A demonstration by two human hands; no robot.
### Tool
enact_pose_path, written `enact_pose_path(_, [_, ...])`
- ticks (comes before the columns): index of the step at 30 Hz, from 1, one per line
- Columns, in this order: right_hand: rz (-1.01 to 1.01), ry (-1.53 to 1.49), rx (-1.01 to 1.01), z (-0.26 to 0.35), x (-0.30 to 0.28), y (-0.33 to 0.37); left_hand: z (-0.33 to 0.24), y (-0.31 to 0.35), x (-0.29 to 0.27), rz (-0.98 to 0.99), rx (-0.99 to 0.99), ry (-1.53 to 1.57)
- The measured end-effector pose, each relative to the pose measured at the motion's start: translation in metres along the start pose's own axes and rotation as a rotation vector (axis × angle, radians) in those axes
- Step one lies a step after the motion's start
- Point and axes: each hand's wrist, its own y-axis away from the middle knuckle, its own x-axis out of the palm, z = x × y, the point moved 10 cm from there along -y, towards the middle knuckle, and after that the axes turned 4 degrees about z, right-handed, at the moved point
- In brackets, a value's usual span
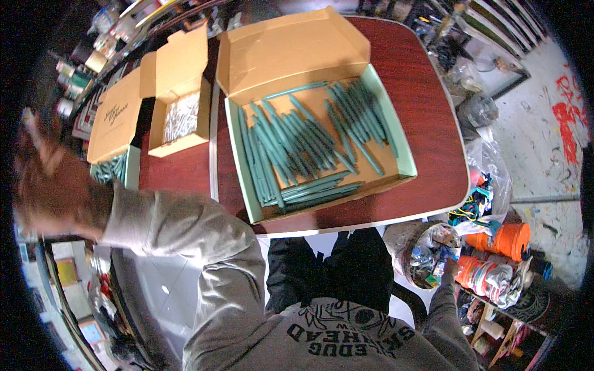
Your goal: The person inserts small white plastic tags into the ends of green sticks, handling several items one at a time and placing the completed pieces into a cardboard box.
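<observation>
I log 1 box [405, 162] of green rods [297, 142] mid-table, long axes running away, right of my blurred left hand [52, 185], fingers unreadable; right hand [450, 267] low, grip hidden.

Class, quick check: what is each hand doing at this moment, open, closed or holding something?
Left hand: raised at the left, motion-blurred; open or shut cannot be told.
Right hand: down at a bag of rubbish right of the table; grip cannot be told.

You're standing at a dark red-brown table [427, 111] w/ pale edging, running out ahead of you. Grey concrete floor [544, 167] is showing to your right, splashed w/ red paint [566, 120]. Shelving w/ cans [71, 77] is crowding the left side. Clear bags of scraps [489, 179] are slumping by the table's right corner.
</observation>
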Motion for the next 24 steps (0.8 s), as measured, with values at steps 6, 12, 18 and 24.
enact_pose_path(6, [-0.326,0.344,-0.342,0.093,-0.048,0.041,0.169,0.064,0.023,0.885,-0.222,-0.802])
enact_pose_path(12, [-0.078,0.053,-1.19,0.236,-0.002,0.206,0.239,0.162,-0.074,1.122,-0.397,-1.247])
enact_pose_path(18, [0.507,0.372,-1.123,0.26,0.16,0.348,0.238,0.185,-0.052,1.118,-0.545,-1.213])
enact_pose_path(24, [0.446,0.393,-1.073,0.282,0.185,0.336,0.179,0.191,0.019,0.891,-0.398,-0.884])
